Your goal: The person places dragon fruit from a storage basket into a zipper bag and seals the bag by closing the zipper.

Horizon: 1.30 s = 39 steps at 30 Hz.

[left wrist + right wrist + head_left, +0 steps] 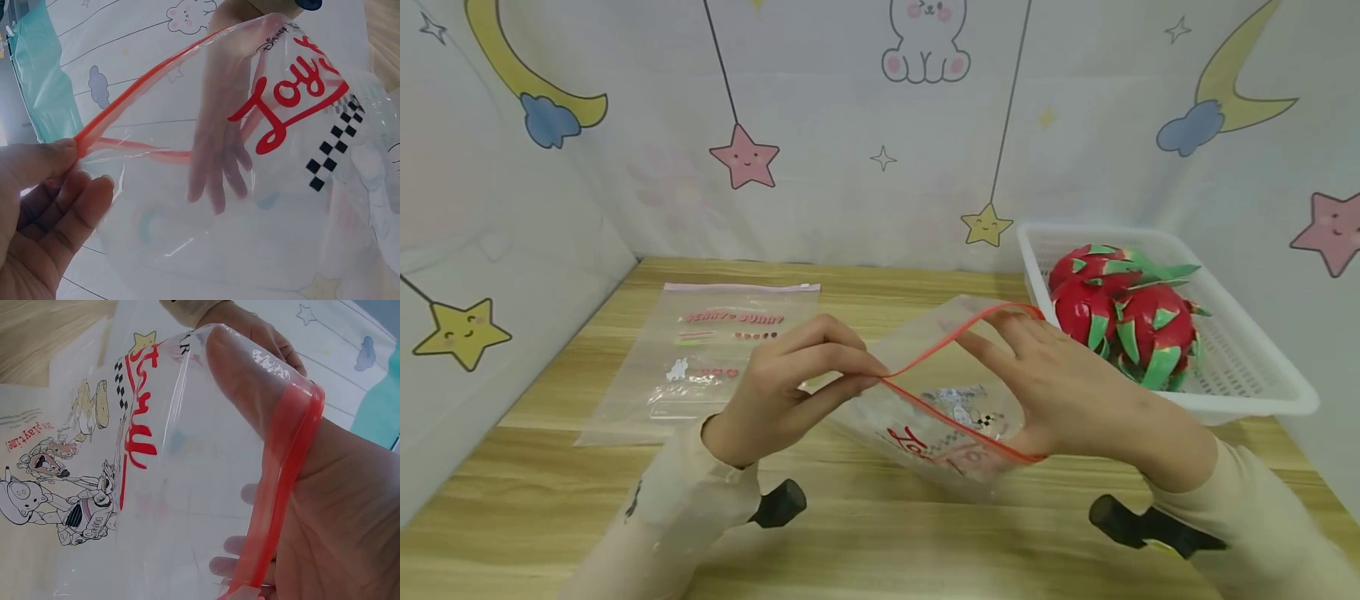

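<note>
**Red-rimmed bag (936, 437): mouth spread above table (880, 554)**

We observe the left hand (793, 387) pinching one end of the rim. The right hand (1067, 396), fingers extended, reaches inside the mouth. Beyond, at left, we find a second bag (688, 354) lying flat; at right, a white basket (1232, 358) holds dragon fruits (1156, 323).

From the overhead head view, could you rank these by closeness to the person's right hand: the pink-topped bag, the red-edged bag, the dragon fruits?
Nearest to the right hand first:
1. Red-edged bag: touching it, at its mouth.
2. Dragon fruits: to the right, in the white basket.
3. Pink-topped bag: flat, far left.
</note>
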Tool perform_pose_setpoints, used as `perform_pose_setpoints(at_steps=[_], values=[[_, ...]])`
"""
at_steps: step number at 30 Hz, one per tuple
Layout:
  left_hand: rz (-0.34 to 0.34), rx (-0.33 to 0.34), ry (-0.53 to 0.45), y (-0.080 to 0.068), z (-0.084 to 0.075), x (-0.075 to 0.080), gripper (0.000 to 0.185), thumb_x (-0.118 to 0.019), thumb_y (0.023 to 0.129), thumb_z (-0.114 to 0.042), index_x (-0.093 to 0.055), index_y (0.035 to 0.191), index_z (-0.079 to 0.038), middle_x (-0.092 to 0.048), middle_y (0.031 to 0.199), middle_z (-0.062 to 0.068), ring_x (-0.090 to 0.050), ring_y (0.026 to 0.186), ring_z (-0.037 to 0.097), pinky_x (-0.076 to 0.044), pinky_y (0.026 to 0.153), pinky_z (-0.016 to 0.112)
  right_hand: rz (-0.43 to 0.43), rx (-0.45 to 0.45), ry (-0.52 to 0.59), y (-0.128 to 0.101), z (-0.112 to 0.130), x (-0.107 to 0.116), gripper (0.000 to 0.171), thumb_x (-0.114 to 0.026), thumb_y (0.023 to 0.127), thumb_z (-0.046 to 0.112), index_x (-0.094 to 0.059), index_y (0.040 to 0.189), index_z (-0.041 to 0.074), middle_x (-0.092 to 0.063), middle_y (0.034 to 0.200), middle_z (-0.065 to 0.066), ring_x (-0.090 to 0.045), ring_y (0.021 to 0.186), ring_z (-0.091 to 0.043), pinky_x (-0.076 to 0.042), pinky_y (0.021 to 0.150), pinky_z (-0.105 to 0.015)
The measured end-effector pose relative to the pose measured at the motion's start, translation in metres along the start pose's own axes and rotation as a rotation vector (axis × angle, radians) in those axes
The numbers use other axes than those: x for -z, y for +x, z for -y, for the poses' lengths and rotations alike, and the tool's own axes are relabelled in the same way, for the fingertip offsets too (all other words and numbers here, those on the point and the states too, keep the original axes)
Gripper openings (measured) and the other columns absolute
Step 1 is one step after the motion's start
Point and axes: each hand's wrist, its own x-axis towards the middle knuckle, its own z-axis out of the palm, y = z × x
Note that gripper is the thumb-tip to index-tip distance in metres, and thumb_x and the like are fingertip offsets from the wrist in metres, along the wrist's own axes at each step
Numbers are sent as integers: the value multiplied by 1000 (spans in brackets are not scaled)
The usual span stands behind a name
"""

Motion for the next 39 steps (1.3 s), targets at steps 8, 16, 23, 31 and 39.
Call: perform_pose_setpoints(at_steps=[8, 16, 23, 31, 39], values=[[4, 42, -62, 1, -1, 3, 14, -63, 93, -15, -69, 90, -3, -60, 82, 5, -56, 74, 11, -47, 63, 18, 29, 45, 85, -2, 4, 6, 115, -64, 63, 82, -22, 151, 21, -35, 142, -11, -50, 112, -25, -49, 92, -48], [148, 201, -99, -2, 6, 6, 11, -65, 91, -16, -71, 93, -7, -63, 85, 1, -57, 72, 4, -46, 61, 15, 159, 11, 168, -3, 5, -2, 120, -61, 61, 86, -18, 153, 22, -31, 147, -14, -46, 124, -29, -45, 100, -56], [233, 324, -124, -6, 13, 7, 15, -72, 82, 0, -72, 94, -9, -64, 83, -2, -58, 68, 1, -44, 55, 17, 199, -12, 210, -3, 0, -18, 121, -62, 61, 85, -19, 153, 19, -31, 150, -23, -41, 132, -39, -43, 100, -60], [251, 394, -209, -11, 21, 4, 13, -68, 84, 4, -70, 95, -3, -63, 83, 6, -62, 62, 6, -54, 56, 21, 231, -17, 288, -2, -5, -33, 113, -65, 67, 78, -23, 153, 18, -31, 152, -26, -37, 137, -41, -44, 101, -58], [230, 517, -263, -12, 23, 3, 12, -67, 84, 6, -70, 94, 1, -62, 83, 10, -66, 65, 10, -58, 59, 28, 235, -54, 346, -1, -12, -40, 110, -65, 67, 77, -31, 151, 14, -40, 147, -17, -44, 132, -34, -50, 96, -50]])
